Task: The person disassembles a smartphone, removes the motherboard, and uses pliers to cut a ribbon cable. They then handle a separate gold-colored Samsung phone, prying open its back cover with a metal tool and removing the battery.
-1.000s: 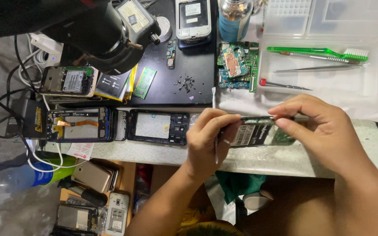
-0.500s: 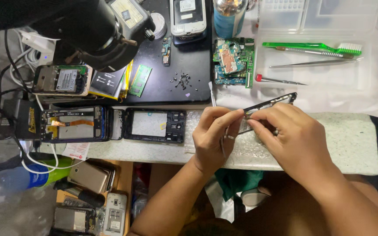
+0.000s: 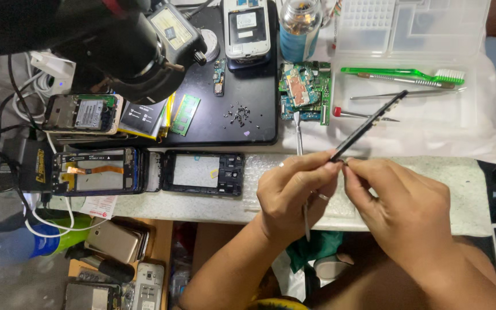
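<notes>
Both hands pinch the same thin black phone frame [image 3: 368, 125]: left hand [image 3: 294, 192] grip closed on its lower end w/ a metal tool [image 3: 301, 172] tucked along the fingers, right hand [image 3: 403, 206] fingertips closed just beside. Frame is lifted, tilted up-right over the surface [image 3: 431, 172], edge-on. Looks mid-teardown: opened black phone shell [image 3: 205, 172] and green circuit board [image 3: 304, 92] lie apart, loose screws [image 3: 237, 113] on the dark mat; nothing reassembled yet. Blue-labelled bottle [image 3: 298, 28] at top; small white-red paper slip [image 3: 100, 205] at surface edge, left.
</notes>
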